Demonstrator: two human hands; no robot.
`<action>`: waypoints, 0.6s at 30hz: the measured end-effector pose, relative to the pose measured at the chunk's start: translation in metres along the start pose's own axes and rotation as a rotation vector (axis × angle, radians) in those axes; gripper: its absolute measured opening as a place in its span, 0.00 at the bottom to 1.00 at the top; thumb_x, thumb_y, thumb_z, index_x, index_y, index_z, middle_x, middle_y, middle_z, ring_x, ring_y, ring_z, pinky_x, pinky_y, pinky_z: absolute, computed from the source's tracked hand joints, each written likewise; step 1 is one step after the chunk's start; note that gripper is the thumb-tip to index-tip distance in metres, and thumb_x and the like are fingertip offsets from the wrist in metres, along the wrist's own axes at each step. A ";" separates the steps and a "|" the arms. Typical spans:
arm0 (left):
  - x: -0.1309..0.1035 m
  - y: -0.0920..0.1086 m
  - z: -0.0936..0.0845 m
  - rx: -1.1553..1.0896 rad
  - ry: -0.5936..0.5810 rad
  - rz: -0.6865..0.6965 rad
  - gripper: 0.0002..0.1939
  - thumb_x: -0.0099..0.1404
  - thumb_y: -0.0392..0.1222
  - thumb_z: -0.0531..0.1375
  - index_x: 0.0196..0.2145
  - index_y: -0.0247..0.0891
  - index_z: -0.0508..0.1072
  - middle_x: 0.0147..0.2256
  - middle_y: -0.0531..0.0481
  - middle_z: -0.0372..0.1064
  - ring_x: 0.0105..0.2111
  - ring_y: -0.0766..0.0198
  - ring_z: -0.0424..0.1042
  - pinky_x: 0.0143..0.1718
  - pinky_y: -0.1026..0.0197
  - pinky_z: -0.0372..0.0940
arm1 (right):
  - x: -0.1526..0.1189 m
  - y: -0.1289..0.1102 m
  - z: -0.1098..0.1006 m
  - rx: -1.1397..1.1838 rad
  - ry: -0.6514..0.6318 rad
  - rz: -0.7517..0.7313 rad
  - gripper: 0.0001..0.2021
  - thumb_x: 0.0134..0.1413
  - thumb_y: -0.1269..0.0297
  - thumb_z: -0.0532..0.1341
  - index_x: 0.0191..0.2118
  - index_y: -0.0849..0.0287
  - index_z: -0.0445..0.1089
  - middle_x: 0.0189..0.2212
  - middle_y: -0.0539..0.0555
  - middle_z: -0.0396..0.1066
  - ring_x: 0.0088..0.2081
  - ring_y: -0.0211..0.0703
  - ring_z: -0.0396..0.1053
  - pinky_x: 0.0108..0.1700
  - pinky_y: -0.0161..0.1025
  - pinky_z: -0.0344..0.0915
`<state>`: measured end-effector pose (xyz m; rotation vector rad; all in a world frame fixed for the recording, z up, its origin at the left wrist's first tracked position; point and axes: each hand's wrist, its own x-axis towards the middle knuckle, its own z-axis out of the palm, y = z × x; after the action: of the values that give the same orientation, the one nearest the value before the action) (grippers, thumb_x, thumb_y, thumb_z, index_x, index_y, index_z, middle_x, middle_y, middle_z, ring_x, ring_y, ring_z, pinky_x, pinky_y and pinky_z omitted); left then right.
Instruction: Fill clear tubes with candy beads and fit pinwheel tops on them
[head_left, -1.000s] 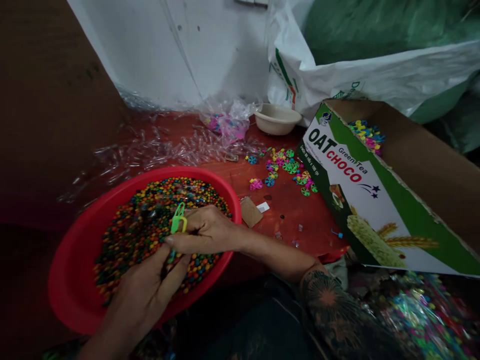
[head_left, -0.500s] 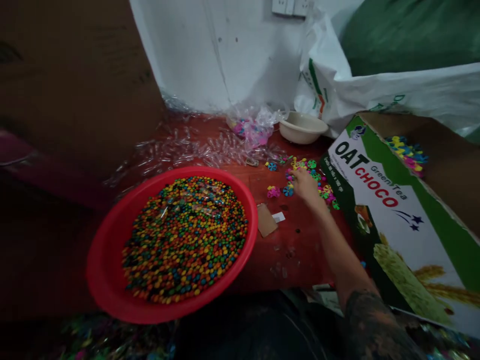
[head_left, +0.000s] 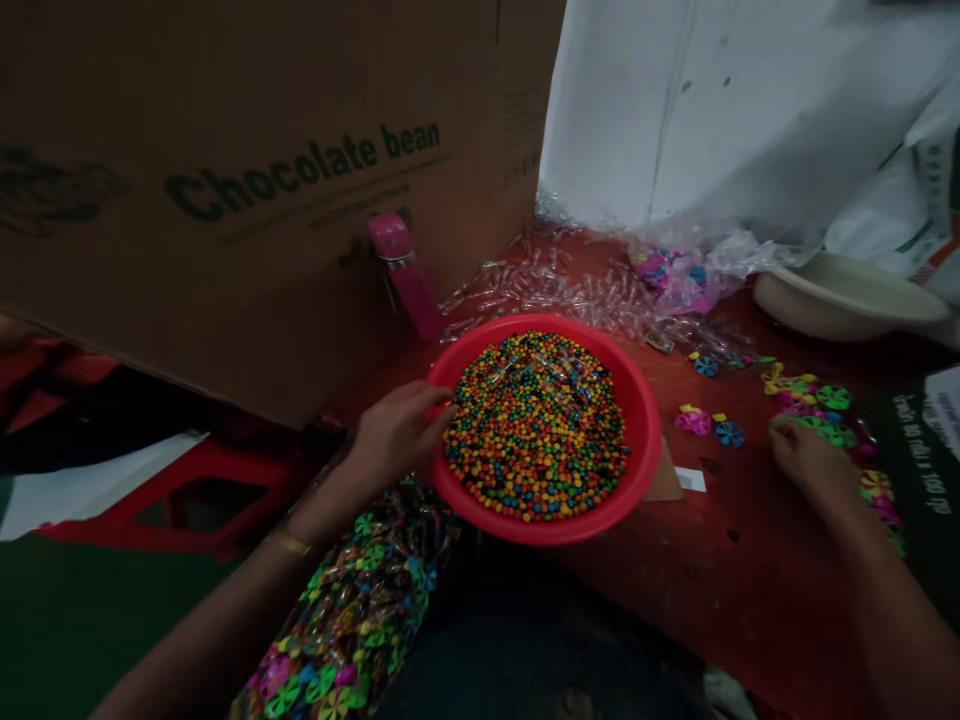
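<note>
Newly in view since the earlier frame, the left hand (head_left: 390, 430) is at the left rim of the red basin (head_left: 649, 440), fingers half curled; whether they hold anything cannot be told. At far right, the right hand (head_left: 817, 465) bends its fingers against plastic pinwheels (head_left: 834, 398), grip unclear. Candy beans (head_left: 536, 440) sit between, presumably for easy reach.

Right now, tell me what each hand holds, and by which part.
Cannot be told: the left hand is at the red basin, the right hand at the pinwheels, grips unclear.
</note>
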<state>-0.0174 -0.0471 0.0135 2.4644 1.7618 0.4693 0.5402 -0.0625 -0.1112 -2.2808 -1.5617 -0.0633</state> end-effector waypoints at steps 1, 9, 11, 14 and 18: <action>0.019 0.007 0.006 0.040 -0.035 0.046 0.18 0.65 0.49 0.47 0.43 0.38 0.69 0.41 0.45 0.69 0.42 0.60 0.68 0.42 0.61 0.62 | -0.005 -0.006 -0.004 0.057 -0.008 0.104 0.10 0.47 0.56 0.58 0.19 0.51 0.61 0.15 0.53 0.58 0.14 0.39 0.50 0.22 0.43 0.50; 0.100 0.009 0.045 0.085 -0.298 0.073 0.15 0.60 0.46 0.53 0.37 0.33 0.70 0.37 0.43 0.71 0.37 0.58 0.69 0.37 0.60 0.61 | -0.047 -0.049 -0.034 1.061 0.091 0.516 0.11 0.42 0.51 0.62 0.26 0.51 0.64 0.24 0.55 0.67 0.17 0.36 0.61 0.19 0.39 0.56; 0.098 0.003 0.042 0.028 -0.323 0.099 0.15 0.62 0.46 0.51 0.40 0.34 0.70 0.37 0.46 0.71 0.35 0.62 0.69 0.35 0.62 0.62 | -0.054 -0.053 -0.036 1.144 0.068 0.483 0.12 0.40 0.50 0.64 0.27 0.50 0.66 0.27 0.57 0.68 0.18 0.34 0.62 0.19 0.39 0.57; 0.087 -0.003 0.031 -0.164 -0.360 0.191 0.18 0.63 0.45 0.50 0.47 0.35 0.66 0.39 0.47 0.70 0.36 0.64 0.69 0.36 0.63 0.63 | -0.061 -0.064 -0.038 1.193 -0.007 0.479 0.12 0.38 0.51 0.66 0.27 0.50 0.68 0.29 0.59 0.67 0.19 0.34 0.61 0.19 0.39 0.57; 0.068 -0.001 0.021 -0.247 -0.377 0.355 0.18 0.63 0.43 0.52 0.49 0.35 0.65 0.44 0.44 0.69 0.41 0.61 0.68 0.44 0.60 0.62 | -0.063 -0.096 -0.048 1.299 -0.056 0.520 0.13 0.37 0.50 0.66 0.25 0.51 0.68 0.27 0.55 0.62 0.20 0.32 0.60 0.19 0.39 0.57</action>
<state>0.0080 0.0192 0.0068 2.4820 1.0664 0.2049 0.4370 -0.1041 -0.0550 -1.4752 -0.5726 0.8746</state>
